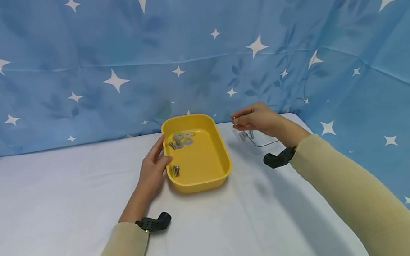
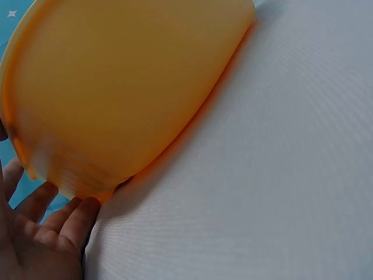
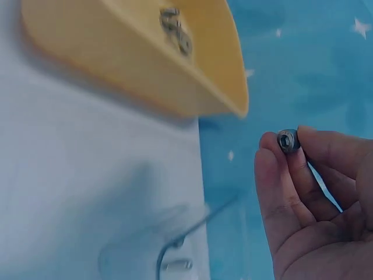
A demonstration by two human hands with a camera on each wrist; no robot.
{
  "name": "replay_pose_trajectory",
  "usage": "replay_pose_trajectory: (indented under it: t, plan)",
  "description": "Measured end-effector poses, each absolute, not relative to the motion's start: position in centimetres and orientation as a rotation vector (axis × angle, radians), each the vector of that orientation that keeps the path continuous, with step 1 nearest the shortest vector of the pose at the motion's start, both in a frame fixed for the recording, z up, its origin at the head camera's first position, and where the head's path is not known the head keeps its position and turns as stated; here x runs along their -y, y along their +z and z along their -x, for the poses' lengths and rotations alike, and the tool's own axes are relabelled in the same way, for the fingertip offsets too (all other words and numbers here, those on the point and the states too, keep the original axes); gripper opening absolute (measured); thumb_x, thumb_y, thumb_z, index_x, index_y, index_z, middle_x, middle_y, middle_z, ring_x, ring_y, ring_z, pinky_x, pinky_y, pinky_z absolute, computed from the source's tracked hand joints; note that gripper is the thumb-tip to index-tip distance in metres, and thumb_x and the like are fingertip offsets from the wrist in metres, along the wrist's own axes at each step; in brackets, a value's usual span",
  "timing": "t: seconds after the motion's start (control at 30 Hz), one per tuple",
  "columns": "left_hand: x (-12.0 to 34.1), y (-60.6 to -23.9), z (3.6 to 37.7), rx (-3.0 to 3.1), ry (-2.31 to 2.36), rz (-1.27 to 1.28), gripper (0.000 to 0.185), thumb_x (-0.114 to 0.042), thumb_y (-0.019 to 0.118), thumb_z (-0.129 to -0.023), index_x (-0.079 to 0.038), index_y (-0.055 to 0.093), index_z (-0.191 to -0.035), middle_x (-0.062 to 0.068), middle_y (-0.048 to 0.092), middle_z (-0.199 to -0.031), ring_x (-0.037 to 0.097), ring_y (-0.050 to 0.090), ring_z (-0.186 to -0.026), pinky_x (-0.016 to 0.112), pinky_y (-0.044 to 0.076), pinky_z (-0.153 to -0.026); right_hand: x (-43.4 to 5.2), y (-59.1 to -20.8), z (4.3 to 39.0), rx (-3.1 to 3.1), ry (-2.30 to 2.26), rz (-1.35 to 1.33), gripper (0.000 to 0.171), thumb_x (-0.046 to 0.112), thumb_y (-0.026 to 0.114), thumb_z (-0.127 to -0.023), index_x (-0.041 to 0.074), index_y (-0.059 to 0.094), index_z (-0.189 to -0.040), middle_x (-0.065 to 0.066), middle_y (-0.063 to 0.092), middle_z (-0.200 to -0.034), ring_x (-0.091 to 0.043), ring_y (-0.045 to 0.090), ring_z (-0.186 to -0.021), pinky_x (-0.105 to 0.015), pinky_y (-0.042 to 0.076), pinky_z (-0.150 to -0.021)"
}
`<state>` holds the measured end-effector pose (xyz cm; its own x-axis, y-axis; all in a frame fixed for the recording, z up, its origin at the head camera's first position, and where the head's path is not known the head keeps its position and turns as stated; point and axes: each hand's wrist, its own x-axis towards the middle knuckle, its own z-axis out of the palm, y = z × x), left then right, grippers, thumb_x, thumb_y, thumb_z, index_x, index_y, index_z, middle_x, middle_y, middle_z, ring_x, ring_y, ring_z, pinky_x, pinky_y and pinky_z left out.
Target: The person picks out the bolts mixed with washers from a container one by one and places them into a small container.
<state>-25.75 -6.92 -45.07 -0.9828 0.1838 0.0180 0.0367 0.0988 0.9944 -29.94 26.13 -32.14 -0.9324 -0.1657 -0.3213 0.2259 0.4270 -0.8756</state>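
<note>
One bolt (image 3: 288,140) is pinched in the right hand (image 1: 257,119) above a clear container (image 1: 249,137); the yellow tray (image 1: 219,162) is steadied by the left hand's (image 1: 153,171) relaxed fingers. Careful release seems required next.

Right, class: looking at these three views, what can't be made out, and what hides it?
- Bolt pinched in the right hand: the fingers cover its shank in the right wrist view.
- Washers and bolts in the yellow tray: too small to count in the head view.
- Clear container beside the tray: cut off by the right wrist view's bottom edge.
- Left hand: mostly cropped by the left wrist view's corner.
</note>
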Motion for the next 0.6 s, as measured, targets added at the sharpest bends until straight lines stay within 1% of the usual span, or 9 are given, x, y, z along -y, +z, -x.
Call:
replay_pose_trajectory:
  t: [0.1, 0.23, 0.37, 0.47, 0.6]
  plan:
    - [7.6, -44.9, 25.6, -2.263, 2.024, -0.225, 0.071, -0.017, 0.053, -0.097, -0.034, 0.026, -0.161, -0.005, 0.027, -0.169, 0.024, 0.030, -0.155, 0.045, 0.031, -0.125, -26.9, -32.7, 30.3, -2.329, -1.502, -0.097, 0.044, 0.011, 0.055, -0.103, -0.003, 0.052, -0.144, -0.018, 0.050, -0.153, -0.032, 0.057, -0.134, -0.038, 0.050, -0.110]
    - [7.8, -44.8, 25.6, -2.260, 2.022, -0.239, 0.071, -0.018, 0.053, -0.097, -0.035, 0.026, -0.161, -0.005, 0.026, -0.169, 0.024, 0.027, -0.156, 0.047, 0.031, -0.125, -28.4, -33.6, 30.5, -2.328, -1.509, -0.135, 0.046, 0.010, 0.052, -0.104, -0.004, 0.047, -0.148, -0.022, 0.045, -0.155, -0.033, 0.054, -0.137, -0.041, 0.046, -0.115]
    - [7.5, -44.9, 25.5, -2.248, 2.022, -0.228, 0.070, -0.019, 0.053, -0.097, -0.036, 0.027, -0.160, -0.005, 0.026, -0.169, 0.023, 0.026, -0.157, 0.046, 0.029, -0.127, -29.7, -34.3, 30.5, -2.316, -1.524, -0.161, 0.048, 0.009, 0.051, -0.104, -0.006, 0.044, -0.149, -0.026, 0.040, -0.156, -0.033, 0.055, -0.136, -0.041, 0.046, -0.115]
    - [7.2, -45.0, 25.5, -2.236, 2.035, -0.221, 0.069, -0.018, 0.053, -0.098, -0.034, 0.028, -0.160, -0.005, 0.026, -0.169, 0.024, 0.027, -0.156, 0.046, 0.029, -0.127, -30.3, -34.9, 30.6, -2.318, -1.516, -0.208, 0.048, 0.009, 0.051, -0.104, -0.007, 0.044, -0.149, -0.027, 0.042, -0.155, -0.031, 0.058, -0.132, -0.039, 0.047, -0.114]
    - [6.9, -45.0, 25.6, -2.202, 2.043, -0.221, 0.071, -0.015, 0.052, -0.098, -0.030, 0.025, -0.162, -0.001, 0.024, -0.170, 0.027, 0.026, -0.156, 0.047, 0.029, -0.126, -30.9, -35.6, 31.0, -2.312, -1.503, -0.296, 0.049, 0.010, 0.052, -0.104, -0.006, 0.044, -0.149, -0.027, 0.045, -0.153, -0.032, 0.057, -0.133, -0.040, 0.047, -0.114]
